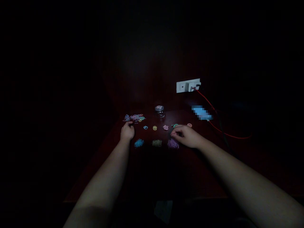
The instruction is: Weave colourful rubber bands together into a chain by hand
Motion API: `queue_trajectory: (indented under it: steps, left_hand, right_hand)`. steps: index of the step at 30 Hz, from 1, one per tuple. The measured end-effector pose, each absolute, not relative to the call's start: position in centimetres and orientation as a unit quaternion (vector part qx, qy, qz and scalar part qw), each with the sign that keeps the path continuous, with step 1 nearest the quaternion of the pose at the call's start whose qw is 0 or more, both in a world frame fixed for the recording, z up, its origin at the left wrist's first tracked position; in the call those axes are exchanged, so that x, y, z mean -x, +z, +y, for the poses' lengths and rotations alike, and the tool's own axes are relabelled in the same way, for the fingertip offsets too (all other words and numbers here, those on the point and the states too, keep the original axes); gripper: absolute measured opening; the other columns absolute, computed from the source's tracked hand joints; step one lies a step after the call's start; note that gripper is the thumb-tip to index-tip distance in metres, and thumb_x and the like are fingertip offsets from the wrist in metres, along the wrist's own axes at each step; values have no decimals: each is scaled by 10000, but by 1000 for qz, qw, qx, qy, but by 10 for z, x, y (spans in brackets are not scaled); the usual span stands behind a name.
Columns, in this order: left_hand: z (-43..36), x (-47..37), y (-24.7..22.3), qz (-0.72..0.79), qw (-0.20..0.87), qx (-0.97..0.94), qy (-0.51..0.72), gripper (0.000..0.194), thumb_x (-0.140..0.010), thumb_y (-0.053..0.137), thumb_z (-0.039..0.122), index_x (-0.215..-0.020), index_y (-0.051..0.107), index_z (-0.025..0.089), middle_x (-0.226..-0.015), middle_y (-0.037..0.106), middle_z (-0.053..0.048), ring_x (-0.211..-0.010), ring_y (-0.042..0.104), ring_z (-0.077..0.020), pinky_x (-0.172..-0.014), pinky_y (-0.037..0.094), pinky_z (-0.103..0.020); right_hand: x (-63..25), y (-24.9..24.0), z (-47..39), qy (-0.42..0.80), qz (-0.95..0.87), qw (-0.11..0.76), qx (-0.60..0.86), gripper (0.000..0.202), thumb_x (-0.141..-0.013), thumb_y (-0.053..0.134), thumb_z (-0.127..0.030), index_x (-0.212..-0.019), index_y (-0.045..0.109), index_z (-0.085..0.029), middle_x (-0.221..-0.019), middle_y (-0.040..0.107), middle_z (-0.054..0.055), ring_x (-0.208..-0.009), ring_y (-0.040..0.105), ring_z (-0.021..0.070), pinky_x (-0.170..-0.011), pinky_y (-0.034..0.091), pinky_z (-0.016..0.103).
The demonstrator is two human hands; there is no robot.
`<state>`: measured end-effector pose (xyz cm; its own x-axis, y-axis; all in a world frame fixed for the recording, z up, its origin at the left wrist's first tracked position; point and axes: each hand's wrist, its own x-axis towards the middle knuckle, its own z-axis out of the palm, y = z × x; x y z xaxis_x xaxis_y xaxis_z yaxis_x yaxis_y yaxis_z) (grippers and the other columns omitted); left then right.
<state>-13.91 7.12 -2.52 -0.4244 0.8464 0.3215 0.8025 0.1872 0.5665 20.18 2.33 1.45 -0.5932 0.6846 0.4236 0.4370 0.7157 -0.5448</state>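
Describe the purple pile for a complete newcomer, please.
On the dark red table, the row nearest the person holds three piles of bands. The purple pile is at its right end, just by the right hand; its colour sets it apart from the blue pile and the olive pile.

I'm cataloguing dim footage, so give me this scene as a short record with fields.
Lighting: very dim
Left hand: beside the mixed pile; contact unclear
Right hand: near the purple pile and green loops; anything held is unclear
Near row: blue pile, olive pile, purple pile
Next row: blue loops, yellow loops, pink loops, green loops, orange loops
Behind: lidded jar
Back right: white socket panel, plug, red cable
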Motion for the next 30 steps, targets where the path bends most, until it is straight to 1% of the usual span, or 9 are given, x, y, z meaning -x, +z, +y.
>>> queue_trajectory:
  steps: [4, 9, 15, 18, 20, 22, 25, 28, 30]
  left_hand:
    - [78, 135, -25, 775, 24, -551, 310, 419, -803, 504, 234, -1214, 583, 225, -1229, 629, -106, -1178, 551, -287, -995, 422, -431]
    - [77, 130, -22, 774, 16, -574, 268, 320, -790, 535, 279, -1077, 674, 254, -1218, 636, -102, -1209, 515, -339, -1001, 401, -498]
    - [75, 129, -20, 768, 5, -583, 264, 337, -804, 542, 259, -1114, 675, 246, -1263, 618, -92, -1230, 506, -314, -1030, 395, -464]
    - [72, 128, -19, 757, -3, -589, 281, 331, -808, 542, 228, -1108, 681, 235, -1249, 628, -87, -1215, 526, -288, -1032, 405, -413]
    - [67, 127, -17, 747, -11, -596, 294, 320, -824, 529, 231, -1104, 683, 215, -1218, 647, -84, -1163, 568, -262, -1020, 419, -364]
    - [58, 125, -14, 738, -21, -594, 320, 312, -846, 516, 282, -1093, 686, 198, -1159, 676, -84, -1085, 614, -246, -984, 444, -340]
    - [41, 112, -8, 708, -19, -573, 412, 305, -829, 552, 369, -1008, 708, 178, -1005, 721, -81, -937, 665, -237, -892, 495, -343]
    - [28, 81, 3, 637, 24, -586, 501, 263, -780, 620, 374, -902, 703, 156, -878, 727, -71, -790, 681, -201, -768, 536, -315]
    - [23, 50, 11, 574, 60, -607, 546, 232, -770, 638, 359, -865, 673, 151, -857, 720, -66, -760, 679, -177, -717, 541, -288]
  right_hand:
    - [-201, 13, 23, 200, -866, 330, 320, 140, -823, 564, -203, -732, 658, -153, -722, 597, 26, -651, 541, 125, -607, 406, 245]
    - [-199, 13, 24, 188, -867, 329, 324, 151, -829, 555, -204, -730, 656, -151, -719, 590, 24, -661, 534, 123, -612, 394, 242]
    - [-197, 12, 24, 180, -870, 327, 321, 156, -827, 547, -196, -711, 639, -148, -719, 590, 23, -663, 534, 121, -620, 388, 239]
    - [-198, 13, 23, 162, -868, 346, 318, 163, -825, 535, -180, -694, 627, -149, -716, 592, 24, -666, 536, 123, -633, 390, 243]
    - [-201, 14, 25, 145, -856, 371, 329, 165, -831, 525, -185, -715, 637, -150, -732, 606, 32, -676, 545, 130, -640, 393, 250]
    - [-207, 16, 31, 138, -831, 411, 349, 169, -842, 511, -203, -758, 649, -150, -760, 624, 44, -699, 559, 143, -641, 400, 256]
    - [-222, 19, 50, 156, -754, 511, 383, 162, -843, 491, -208, -843, 644, -154, -809, 643, 50, -754, 581, 158, -672, 428, 268]
    - [-242, 20, 72, 254, -607, 608, 445, 179, -839, 434, -168, -867, 610, -155, -712, 601, 14, -587, 533, 118, -582, 425, 248]
    - [-256, 18, 81, 298, -549, 613, 483, 169, -807, 436, -106, -823, 598, -152, -684, 589, 2, -526, 497, 91, -544, 408, 227]
